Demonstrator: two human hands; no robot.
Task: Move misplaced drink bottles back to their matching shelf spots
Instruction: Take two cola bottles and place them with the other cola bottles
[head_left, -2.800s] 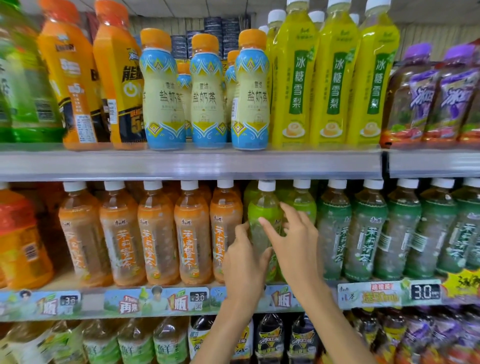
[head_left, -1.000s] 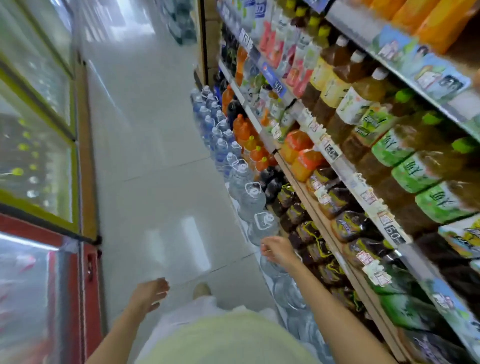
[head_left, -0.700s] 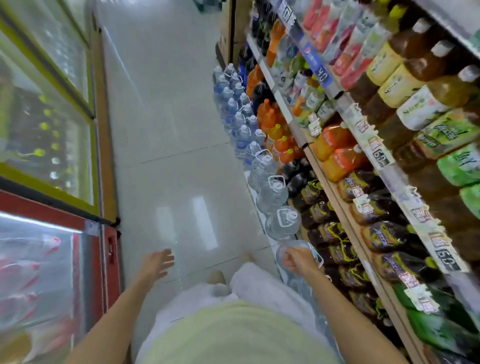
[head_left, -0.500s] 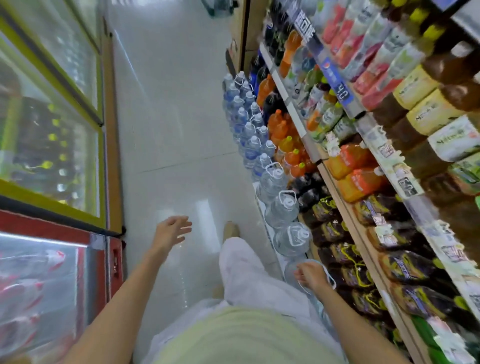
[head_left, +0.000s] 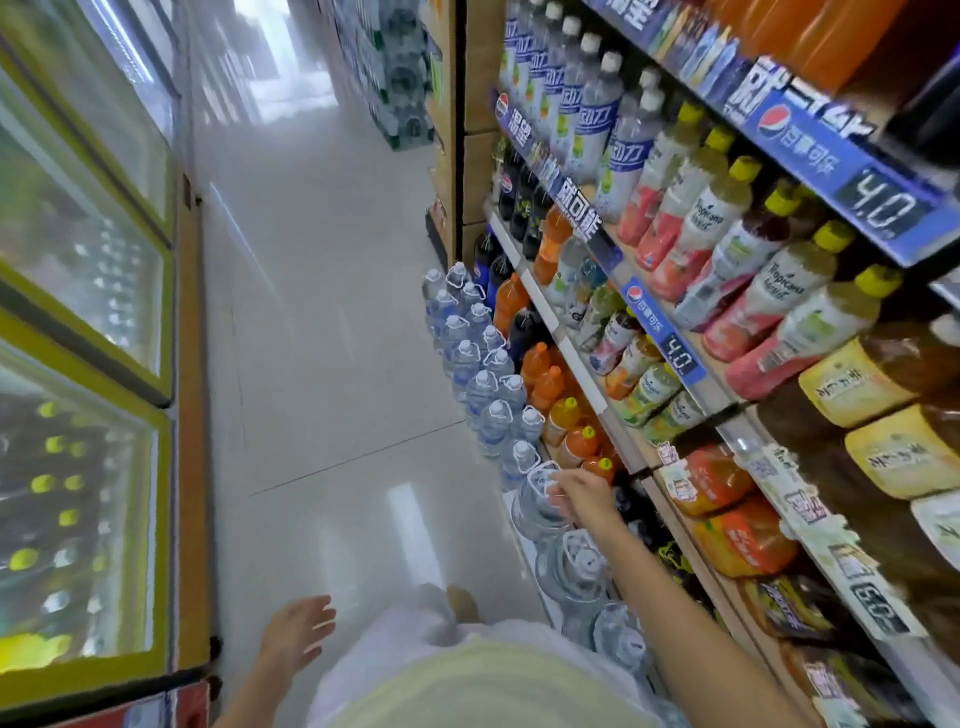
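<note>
My right hand (head_left: 582, 493) reaches down to the right, low in front of the shelves. Its fingertips are at the white handle of a large clear water jug (head_left: 537, 506) standing on the floor; blur hides whether they grip it. My left hand (head_left: 296, 631) hangs over the aisle floor, fingers apart and holding nothing. Drink bottles fill the shelves on the right: pink-and-white juice bottles with yellow caps (head_left: 727, 244), clear bottles with blue labels (head_left: 592, 119), orange soda bottles (head_left: 545, 384) and brown tea bottles with yellow labels (head_left: 862, 384).
A row of water jugs and smaller water bottles (head_left: 467, 353) lines the floor along the shelf base. Glass-lidded freezers with yellow frames (head_left: 83, 291) run down the left. The tiled aisle (head_left: 322, 312) leads ahead to stacked water packs (head_left: 400, 78). Blue price strips (head_left: 826, 161) edge the shelves.
I have turned from the tea shelf, where both hands were at a green bottle, and walked along the aisle. My left hand has dropped lower; my right hand trails along the floor jugs.
</note>
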